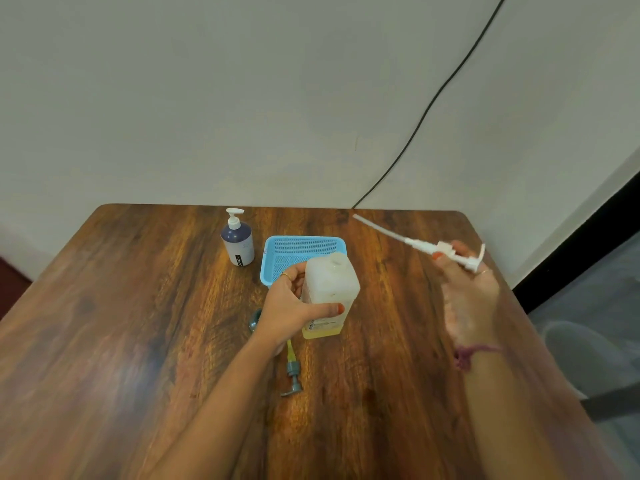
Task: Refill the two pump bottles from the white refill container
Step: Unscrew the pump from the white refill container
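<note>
A wooden table (138,306) filled the lower frame, seen from above w/ a pale wall behind. At far left-centre, near the back edge, a dark blue pump bottle (238,242) stood upright w/ its white pump head on. Just right of it sat a light blue mesh basket (298,247), low and rectangular. The left forearm reached in from the bottom edge, angled up and to the right; the left hand (294,306) was wrapped round a square translucent white bottle (329,294) in front of the basket, thumb laid across its near face, fingers curled round the far left side, a ring on one finger. The bottle stood upright on the table, neck open w/ no cap, a shallow layer of yellow liquid at its base. Below that hand a grey pump head (292,379) w/ a yellowish tube lay flat on the wood, partly under the wrist; a small rounded grey item beside the wrist was too hidden to identify. At right, the right arm rose from the lower corner, a dark red thread at the wrist. The right hand (465,292) was raised above the table's right side, fingers pinching a white pump head (450,252) whose long dip tube pointed up-left toward the back edge. A black cable (433,102) ran diagonally down the wall.
</note>
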`<state>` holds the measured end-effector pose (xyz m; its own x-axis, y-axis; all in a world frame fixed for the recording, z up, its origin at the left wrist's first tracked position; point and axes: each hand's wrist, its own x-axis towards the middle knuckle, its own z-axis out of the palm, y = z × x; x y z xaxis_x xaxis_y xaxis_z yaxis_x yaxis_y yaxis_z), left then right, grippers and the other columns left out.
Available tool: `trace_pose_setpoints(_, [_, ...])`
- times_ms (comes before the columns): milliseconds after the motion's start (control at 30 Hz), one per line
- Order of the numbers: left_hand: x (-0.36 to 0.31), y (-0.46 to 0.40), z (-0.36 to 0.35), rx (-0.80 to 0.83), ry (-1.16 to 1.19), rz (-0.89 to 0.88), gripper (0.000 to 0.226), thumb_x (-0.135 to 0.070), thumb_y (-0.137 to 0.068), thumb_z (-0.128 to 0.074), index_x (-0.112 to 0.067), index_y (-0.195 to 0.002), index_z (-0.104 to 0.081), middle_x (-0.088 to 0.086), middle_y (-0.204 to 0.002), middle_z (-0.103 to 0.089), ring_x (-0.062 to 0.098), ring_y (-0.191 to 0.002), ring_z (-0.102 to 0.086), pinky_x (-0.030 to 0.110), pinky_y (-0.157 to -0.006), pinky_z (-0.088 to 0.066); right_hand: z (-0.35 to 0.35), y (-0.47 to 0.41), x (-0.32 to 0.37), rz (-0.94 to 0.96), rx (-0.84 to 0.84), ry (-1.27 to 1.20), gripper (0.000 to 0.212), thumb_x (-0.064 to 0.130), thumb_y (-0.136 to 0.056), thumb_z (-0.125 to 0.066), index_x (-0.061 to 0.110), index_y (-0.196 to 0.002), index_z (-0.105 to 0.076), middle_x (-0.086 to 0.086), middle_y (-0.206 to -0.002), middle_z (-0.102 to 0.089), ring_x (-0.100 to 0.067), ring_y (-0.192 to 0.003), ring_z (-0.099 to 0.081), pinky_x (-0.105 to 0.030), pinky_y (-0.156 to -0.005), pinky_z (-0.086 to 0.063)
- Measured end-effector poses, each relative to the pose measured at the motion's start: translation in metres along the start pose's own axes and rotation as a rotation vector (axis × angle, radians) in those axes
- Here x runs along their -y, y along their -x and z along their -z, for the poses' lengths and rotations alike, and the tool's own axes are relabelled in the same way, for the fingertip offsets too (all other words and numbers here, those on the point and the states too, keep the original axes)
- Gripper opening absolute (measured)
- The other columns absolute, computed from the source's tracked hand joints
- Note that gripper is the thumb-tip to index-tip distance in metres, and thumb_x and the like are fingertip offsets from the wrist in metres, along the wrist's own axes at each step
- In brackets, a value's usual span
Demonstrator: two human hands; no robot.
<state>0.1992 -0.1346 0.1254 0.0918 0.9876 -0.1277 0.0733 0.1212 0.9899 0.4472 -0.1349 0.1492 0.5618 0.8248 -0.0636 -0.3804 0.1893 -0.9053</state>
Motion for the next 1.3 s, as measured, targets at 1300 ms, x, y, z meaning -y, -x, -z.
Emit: trace_pose_setpoints(1300, [0.12, -0.032, -0.045, 0.021, -0.055, 0.174, 0.08, -0.007, -0.06, -0.091, -0.026, -0.129, -0.053, -0.01, -0.124, -0.061, 0.009, -0.121, -0.054, 0.029, -0.098, -0.049, 0.115, 0.074, -0.191, 0.064, 0.334, 1.148, 0.029, 0.015, -0.08, -0.076, 0.01, -0.107, -0.067, 0.006, -0.118, -0.045, -0.007, -0.107, -0.045, 0.003, -0.09, -0.028])
